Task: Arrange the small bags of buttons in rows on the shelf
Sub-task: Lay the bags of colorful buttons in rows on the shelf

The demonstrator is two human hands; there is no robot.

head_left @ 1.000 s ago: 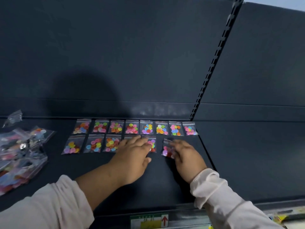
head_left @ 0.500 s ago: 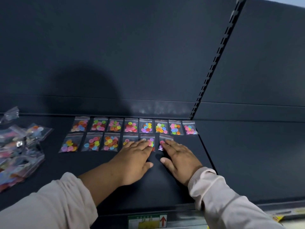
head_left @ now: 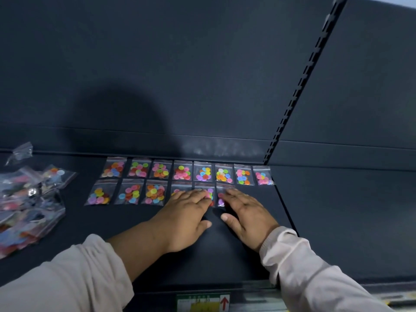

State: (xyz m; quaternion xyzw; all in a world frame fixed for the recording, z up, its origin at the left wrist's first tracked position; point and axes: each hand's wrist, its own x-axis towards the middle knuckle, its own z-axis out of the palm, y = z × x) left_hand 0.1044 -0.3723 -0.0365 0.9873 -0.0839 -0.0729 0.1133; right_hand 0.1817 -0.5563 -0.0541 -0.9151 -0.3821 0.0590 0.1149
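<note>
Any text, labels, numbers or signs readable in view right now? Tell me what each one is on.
Shelf-edge label, bottom centre: a red upward arrow on white; the print on its green and yellow parts is too blurred to read.
Bags of buttons: no readable print.

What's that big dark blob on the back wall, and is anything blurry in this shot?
Head view: the blob is a shadow on the back wall, probably the person's head; the bag pile at left is blurred, the rows sharp, with faint glare on the ledge.
</note>
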